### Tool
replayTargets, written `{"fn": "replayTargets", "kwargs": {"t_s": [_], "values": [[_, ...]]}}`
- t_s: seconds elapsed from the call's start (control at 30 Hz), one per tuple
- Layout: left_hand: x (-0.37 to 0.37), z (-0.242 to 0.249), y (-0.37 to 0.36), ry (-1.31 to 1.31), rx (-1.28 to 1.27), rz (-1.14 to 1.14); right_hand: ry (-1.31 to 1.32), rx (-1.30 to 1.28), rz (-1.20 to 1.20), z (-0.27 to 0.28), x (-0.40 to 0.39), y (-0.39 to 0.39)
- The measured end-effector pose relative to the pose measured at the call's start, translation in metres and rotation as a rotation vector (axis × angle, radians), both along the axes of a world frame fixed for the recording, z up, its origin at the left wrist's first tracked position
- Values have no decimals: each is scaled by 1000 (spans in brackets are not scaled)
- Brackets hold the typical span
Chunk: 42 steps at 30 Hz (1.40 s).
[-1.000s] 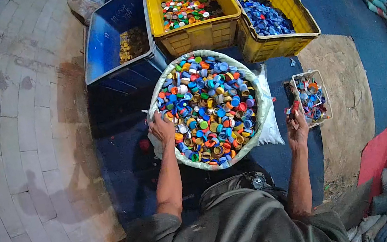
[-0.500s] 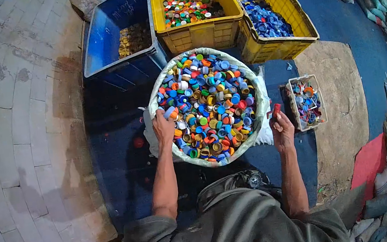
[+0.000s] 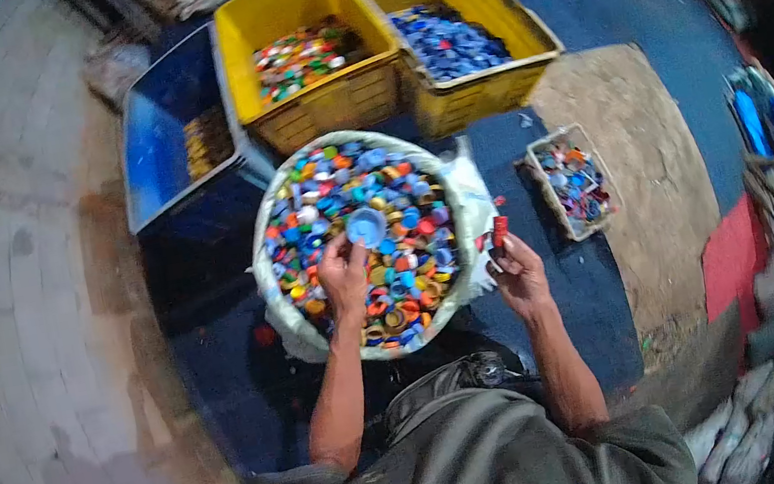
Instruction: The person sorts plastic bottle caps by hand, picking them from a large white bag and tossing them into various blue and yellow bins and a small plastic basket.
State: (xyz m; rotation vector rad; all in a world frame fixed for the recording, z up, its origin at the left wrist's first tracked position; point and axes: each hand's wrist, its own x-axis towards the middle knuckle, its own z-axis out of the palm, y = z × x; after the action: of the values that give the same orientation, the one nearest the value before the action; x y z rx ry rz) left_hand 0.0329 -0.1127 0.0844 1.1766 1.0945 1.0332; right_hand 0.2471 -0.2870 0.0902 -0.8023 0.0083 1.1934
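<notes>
My left hand (image 3: 345, 279) is over the near left part of a round, white-lined tub (image 3: 262, 272), its fingers closed on a wide light blue bottle cap (image 3: 367, 228). Loose bottle caps (image 3: 397, 316) of many colours fill the tub. Just outside the tub's right side, my right hand (image 3: 523, 279) pinches a small red cap (image 3: 500, 227) between thumb and fingers. A second small red piece shows just above that cap.
Beyond the tub stand a blue bin (image 3: 157, 121) with yellowish caps, a yellow bin (image 3: 324, 100) with mixed caps and another yellow bin (image 3: 484, 90) with blue caps. A small white crate (image 3: 555, 132) of mixed pieces sits at right, beside brown board (image 3: 658, 229). Filled sacks line the right edge.
The camera view has turned, shifting the bins and tub left. My left hand has moved from the tub's left rim inward over the caps. My right hand still holds red.
</notes>
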Motion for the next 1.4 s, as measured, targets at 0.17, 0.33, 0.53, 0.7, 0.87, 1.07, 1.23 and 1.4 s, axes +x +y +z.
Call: {"fn": "replayTargets", "kwargs": {"t_s": [0.17,0.33,0.53,0.7,0.87,1.07,1.23,1.4], "values": [[111,4,-56,-183,-442,-328,-26,-86,-156,10,19,-31],[188,-21,-106,-263,-685,-566,-4,-56,-365,-3,49,-68],[249,-42,-147,-193,-901,-728,62,-55,-633,-26,81,-114],[293,-66,-172,-156,-975,-792,38,-93,-744,-46,109,-137],[384,-68,-183,-182,-914,-893,24,-31,-855,-62,188,-135],[498,-46,-150,164,-740,-964,26,-286,-976,-66,320,-132],[434,-77,-110,187,-781,-732,92,-419,-898,-136,289,-171],[309,-87,-89,-95,-927,-654,261,-551,-802,-192,189,-191]]}}
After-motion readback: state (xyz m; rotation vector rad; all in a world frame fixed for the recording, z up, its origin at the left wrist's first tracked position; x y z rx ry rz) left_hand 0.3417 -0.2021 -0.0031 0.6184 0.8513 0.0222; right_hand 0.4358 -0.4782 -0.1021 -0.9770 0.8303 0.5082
